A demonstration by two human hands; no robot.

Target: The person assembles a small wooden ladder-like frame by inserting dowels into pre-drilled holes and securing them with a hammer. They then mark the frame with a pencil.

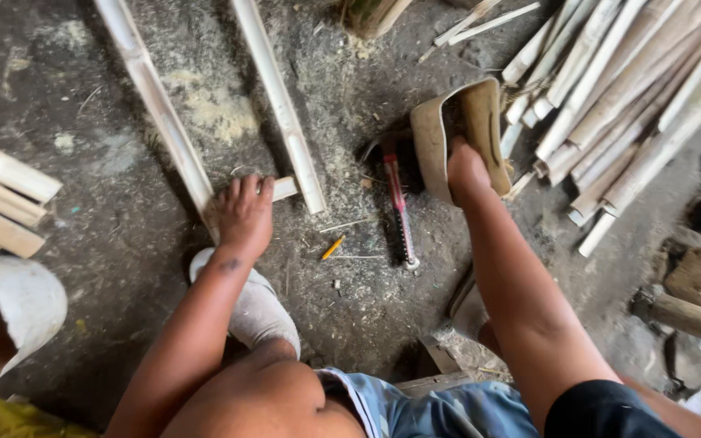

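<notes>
A dusty, sawdust-strewn floor (123, 203) lies under the work. The left hand (243, 212) presses fingers together on a short bamboo crosspiece (282, 188) between two long bamboo slats (156, 101); keep it squared. The right hand (466, 169) grips a curved sheath (458, 134), the saw (399, 211) just left of it.

Bare forearms, no sleeves to the wrist. Small dark mark on the left wrist, behind the left hand (244, 212). Right hand (466, 169) unadorned, black sleeve edge at the upper arm. Blue-grey patterned shorts; light grey sock on one foot.
</notes>
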